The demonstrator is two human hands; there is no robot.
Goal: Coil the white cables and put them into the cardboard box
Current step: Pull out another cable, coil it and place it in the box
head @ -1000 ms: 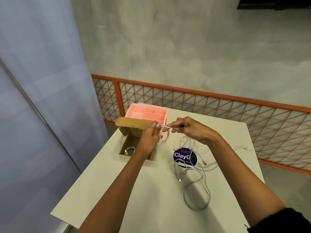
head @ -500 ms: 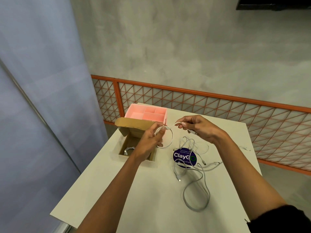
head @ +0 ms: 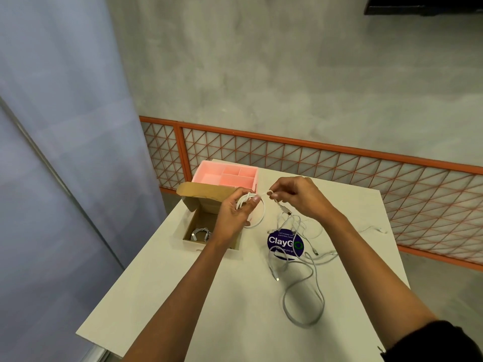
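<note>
Just above the cardboard box (head: 196,223), the left hand (head: 232,218) grips a looped white cable (head: 257,223) while the right hand (head: 298,197) pinches its end. Inside the box lies seemingly another coil (head: 200,234); loose cables (head: 304,280) sprawl to its right.

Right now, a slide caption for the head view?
Left hand and right hand coil a white cable by the cardboard box; loose cables nearby.

A pink tray (head: 224,176) with open compartments sits at the far left corner of the white tabletop (head: 235,296), mid-frame. A round dark-blue sticker (head: 281,241) with white lettering lies flat on the tabletop right of centre. Behind runs an orange lattice railing (head: 313,146) below a grey concrete wall (head: 261,74). A pale blue panel (head: 52,126), possibly a curtain, fills the left. A dark object (head: 423,5) cuts the upper right corner.
</note>
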